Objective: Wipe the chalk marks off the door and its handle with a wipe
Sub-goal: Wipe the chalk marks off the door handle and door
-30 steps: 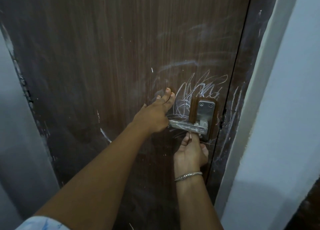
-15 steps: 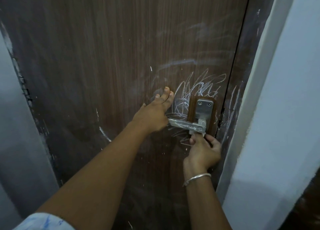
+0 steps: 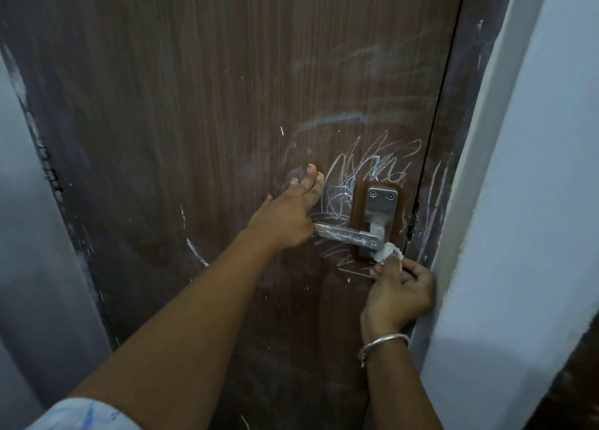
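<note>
Nearest us, our right hand [image 3: 400, 287] has slid from under the middle of the handle [image 3: 346, 235] to its pivot end by the door's [image 3: 194, 105] latch edge. The crumpled wipe [image 3: 387, 254], pinched in its fingertips, now shows and touches the metal there. Our left hand [image 3: 285, 215] has stayed put, fingers straight and flat on the door, palm over the lever's free end. Chalk still streaks the lever, and farther up the scribbles [image 3: 372, 167] look untouched, so we judge the wiping barely begun.
</note>
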`<state>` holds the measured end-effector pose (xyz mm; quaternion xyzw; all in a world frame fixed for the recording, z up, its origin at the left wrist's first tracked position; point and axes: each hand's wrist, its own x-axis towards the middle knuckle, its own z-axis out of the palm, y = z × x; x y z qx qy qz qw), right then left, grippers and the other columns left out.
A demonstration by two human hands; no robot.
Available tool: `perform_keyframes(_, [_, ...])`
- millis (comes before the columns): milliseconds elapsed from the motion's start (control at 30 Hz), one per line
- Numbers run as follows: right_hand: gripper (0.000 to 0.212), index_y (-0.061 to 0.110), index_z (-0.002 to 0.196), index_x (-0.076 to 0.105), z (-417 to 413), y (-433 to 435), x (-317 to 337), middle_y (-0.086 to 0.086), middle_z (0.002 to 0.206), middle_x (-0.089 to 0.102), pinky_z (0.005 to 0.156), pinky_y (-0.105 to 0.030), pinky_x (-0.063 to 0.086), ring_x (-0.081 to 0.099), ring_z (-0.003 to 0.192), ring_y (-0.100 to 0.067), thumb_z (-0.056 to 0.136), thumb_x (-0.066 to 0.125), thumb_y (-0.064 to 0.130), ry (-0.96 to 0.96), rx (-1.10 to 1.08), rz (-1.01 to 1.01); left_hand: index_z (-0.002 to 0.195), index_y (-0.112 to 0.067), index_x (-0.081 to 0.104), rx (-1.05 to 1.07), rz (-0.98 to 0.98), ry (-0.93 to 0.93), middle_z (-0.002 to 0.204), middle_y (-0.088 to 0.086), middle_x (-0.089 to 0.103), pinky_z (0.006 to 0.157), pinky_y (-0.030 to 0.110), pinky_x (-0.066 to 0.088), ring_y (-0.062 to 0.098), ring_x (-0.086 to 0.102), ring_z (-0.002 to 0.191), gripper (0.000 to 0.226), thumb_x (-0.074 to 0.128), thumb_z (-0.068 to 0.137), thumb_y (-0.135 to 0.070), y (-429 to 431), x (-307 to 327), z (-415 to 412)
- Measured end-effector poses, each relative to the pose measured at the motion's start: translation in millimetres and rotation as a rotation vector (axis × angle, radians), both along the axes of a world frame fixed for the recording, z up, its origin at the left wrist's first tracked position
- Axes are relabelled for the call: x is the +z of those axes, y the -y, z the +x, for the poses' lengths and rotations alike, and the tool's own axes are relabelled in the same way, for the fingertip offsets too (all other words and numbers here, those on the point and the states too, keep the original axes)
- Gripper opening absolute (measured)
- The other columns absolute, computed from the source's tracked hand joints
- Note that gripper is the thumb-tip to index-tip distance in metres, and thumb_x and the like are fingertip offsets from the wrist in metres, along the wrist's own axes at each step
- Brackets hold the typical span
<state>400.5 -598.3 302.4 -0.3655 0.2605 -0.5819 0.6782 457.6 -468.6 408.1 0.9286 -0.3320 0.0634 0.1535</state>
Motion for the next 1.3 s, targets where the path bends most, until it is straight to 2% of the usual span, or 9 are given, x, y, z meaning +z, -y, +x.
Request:
perform_keyframes(167, [0.011, 0.01, 0.088, 0.054, -1.2, -0.9, -10.9, -0.006, 0.071, 0.063, 0.052, -0.015, 0.051, 0.063, 0.051, -0.002, 0.085, 0.063, 0.005, -0.086, -0.008, -0.093, 0.148, -0.028, -0.01, 0.007, -0.01, -0.003, 0.154, -0.012, -0.025, 0.115, 0.055, 0.003, 0.018, -0.012, 0.145, 0.084, 0.042, 0.087, -0.003, 0.7, -0.6, -0.7])
perform_keyframes(367, [0.013, 0.014, 0.085, 0.059, 4.7, -11.1, -14.0, -0.007, 0.072, 0.066, 0.054, -0.021, 0.05, 0.066, 0.065, -0.021, 0.08, 0.068, 0.006, -0.185, 0.066, -0.289, 0.148, -0.029, -0.008, 0.01, -0.018, -0.016, 0.154, -0.013, -0.024, 0.115, 0.056, 0.003, 0.018, -0.011, 0.146, 0.084, 0.042, 0.086, -0.003, 1.3, 1.0, -1.7])
perform_keyframes(567, [0.015, 0.015, 0.084, 0.06, 2.9, -5.2, -18.2, -0.005, 0.072, 0.066, 0.056, -0.025, 0.052, 0.066, 0.066, -0.023, 0.078, 0.07, 0.004, -0.204, 0.049, -0.241, 0.148, -0.029, -0.009, 0.011, -0.004, -0.013, 0.154, -0.014, -0.025, 0.116, 0.055, 0.003, 0.017, -0.01, 0.146, 0.084, 0.041, 0.086, 0.0, -0.1, 1.5, -0.5])
perform_keyframes(700, [0.017, 0.014, 0.087, 0.057, 3.8, -5.5, -20.4, -0.009, 0.078, 0.065, 0.055, -0.02, 0.052, 0.066, 0.068, -0.024, 0.079, 0.069, 0.005, -0.164, 0.058, -0.141, 0.148, -0.03, -0.009, 0.009, -0.003, -0.014, 0.153, -0.014, -0.025, 0.116, 0.054, 0.003, 0.017, -0.011, 0.146, 0.085, 0.041, 0.087, 0.0, 0.5, 0.8, 0.2])
perform_keyframes(800, [0.017, 0.015, 0.087, 0.055, 2.5, -8.3, -20.3, -0.004, 0.075, 0.062, 0.052, -0.015, 0.049, 0.063, 0.068, -0.024, 0.081, 0.067, 0.004, -0.204, 0.053, -0.161, 0.148, -0.031, -0.01, 0.01, -0.002, -0.021, 0.153, -0.015, -0.025, 0.116, 0.054, 0.002, 0.017, -0.011, 0.146, 0.085, 0.041, 0.087, 0.0, -0.1, 1.7, 0.4])
perform_keyframes(900, [0.02, 0.018, 0.086, 0.057, -7.6, -4.1, -15.7, -0.008, 0.082, 0.064, 0.063, -0.028, 0.053, 0.064, 0.076, -0.026, 0.079, 0.064, 0.001, -0.241, 0.003, -0.248, 0.148, -0.031, -0.01, 0.008, -0.008, -0.017, 0.153, -0.015, -0.025, 0.116, 0.053, 0.002, 0.016, -0.011, 0.145, 0.085, 0.041, 0.087, 0.0, 0.0, 0.6, 0.4])
perform_keyframes(1033, [0.02, 0.016, 0.091, 0.065, -24.5, 5.7, 10.6, -0.007, 0.092, 0.063, 0.067, -0.012, 0.047, 0.06, 0.081, -0.018, 0.08, 0.063, -0.001, -0.234, -0.096, -0.529, 0.148, -0.031, -0.01, 0.002, -0.016, -0.005, 0.153, -0.014, -0.025, 0.116, 0.053, 0.003, 0.016, -0.012, 0.145, 0.085, 0.041, 0.087, -0.001, 0.1, -1.5, 2.2])
perform_keyframes(1167, [0.021, 0.008, 0.095, 0.07, -28.6, 10.9, 30.6, -0.002, 0.093, 0.059, 0.072, -0.013, 0.048, 0.057, 0.082, -0.011, 0.08, 0.061, -0.003, -0.248, -0.195, -0.741, 0.148, -0.03, -0.01, -0.005, -0.013, -0.005, 0.154, -0.013, -0.024, 0.115, 0.054, 0.003, 0.017, -0.011, 0.145, 0.084, 0.042, 0.087, -0.001, -0.5, -0.4, 2.4])
perform_keyframes(1300, [0.025, 0.008, 0.103, 0.07, -27.9, 18.0, 36.4, -0.009, 0.096, 0.068, 0.075, -0.027, 0.052, 0.062, 0.084, -0.017, 0.082, 0.061, -0.002, -0.299, -0.157, -0.854, 0.148, -0.03, -0.009, -0.006, -0.023, -0.005, 0.154, -0.012, -0.024, 0.115, 0.054, 0.002, 0.018, -0.012, 0.145, 0.085, 0.042, 0.087, 0.0, -0.3, -0.9, 1.9])
